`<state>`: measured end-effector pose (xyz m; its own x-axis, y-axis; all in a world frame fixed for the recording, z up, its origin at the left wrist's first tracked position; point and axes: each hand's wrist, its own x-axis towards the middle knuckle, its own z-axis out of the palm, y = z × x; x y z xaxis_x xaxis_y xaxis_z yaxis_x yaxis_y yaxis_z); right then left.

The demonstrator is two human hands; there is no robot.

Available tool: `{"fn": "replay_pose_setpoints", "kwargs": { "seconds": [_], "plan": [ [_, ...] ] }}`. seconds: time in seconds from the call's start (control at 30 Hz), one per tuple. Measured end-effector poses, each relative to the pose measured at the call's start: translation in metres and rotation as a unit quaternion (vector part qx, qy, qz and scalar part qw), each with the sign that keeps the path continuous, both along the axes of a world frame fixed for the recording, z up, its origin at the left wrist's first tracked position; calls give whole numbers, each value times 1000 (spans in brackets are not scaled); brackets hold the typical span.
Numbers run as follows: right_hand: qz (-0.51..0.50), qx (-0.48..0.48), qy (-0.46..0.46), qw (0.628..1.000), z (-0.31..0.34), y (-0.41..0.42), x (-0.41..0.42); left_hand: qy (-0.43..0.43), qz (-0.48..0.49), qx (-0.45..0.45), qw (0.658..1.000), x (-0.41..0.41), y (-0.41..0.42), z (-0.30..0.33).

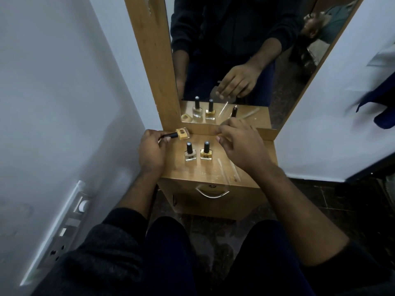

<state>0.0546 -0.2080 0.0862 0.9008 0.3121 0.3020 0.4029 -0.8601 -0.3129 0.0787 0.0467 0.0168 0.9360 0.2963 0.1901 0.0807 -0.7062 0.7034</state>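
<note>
Item: yellow polish bottle (183, 134), tipped on its side, at the back left corner of the table (192, 174), close against the mirror frame.
Hold: left hand (151, 152) pinches its black cap, fingers curled round it; the glass body points away from the hand.
Right hand (241, 146): over the back edge of the table, well apart from the yellow bottle, fingers bent. The mirror (235, 50) shows a dark-capped item (234, 112) at its fingertips; whether they grip it cannot be told.
Step, as judged: bottle in transit, being placed or lifted. Next move calls for righting it and setting it on its base.
Nearby: clear bottle (190, 153) and amber bottle (206, 152), upright, side by side between the hands. Drawer handle (211, 192) below.
</note>
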Motion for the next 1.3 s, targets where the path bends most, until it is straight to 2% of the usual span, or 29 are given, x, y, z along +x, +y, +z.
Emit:
{"fn": "replay_pose_setpoints", "kwargs": {
  "seconds": [0.2, 0.33, 0.43, 0.63, 0.8, 0.93, 1.0, 1.13, 1.3],
  "plan": [
    [16, 34, -18, 999, 22, 22, -21, -32, -1, 20, 999, -37, 2, 31],
    [31, 47, -19, 998, 28, 41, -49, -59, -53, 104, 991, -76, -9, 48],
    [51, 21, -24, 998, 19, 47, -70, -66, -48, 169, 982, -102, -13, 47],
    [45, -33, -5, 998, -6, 54, -85, -73, -44, 128, 988, -115, -16, 41],
    [34, -10, -33, 999, -13, 47, -78, -91, -98, 157, 979, -115, -31, 49],
    [38, -72, -21, 996, -24, 38, -65, -75, -112, 127, 983, -109, -53, 37],
    [30, -75, -17, 997, -31, 34, -61, -68, -109, 106, 986, -105, -61, 29],
    [-5, -5, -37, 999, -40, 24, -57, -102, -118, 75, 985, -99, -74, 26],
    [-39, 140, 14, 989, -43, 17, -48, -98, -148, -10, 984, -92, -87, 30]
  ]
}}
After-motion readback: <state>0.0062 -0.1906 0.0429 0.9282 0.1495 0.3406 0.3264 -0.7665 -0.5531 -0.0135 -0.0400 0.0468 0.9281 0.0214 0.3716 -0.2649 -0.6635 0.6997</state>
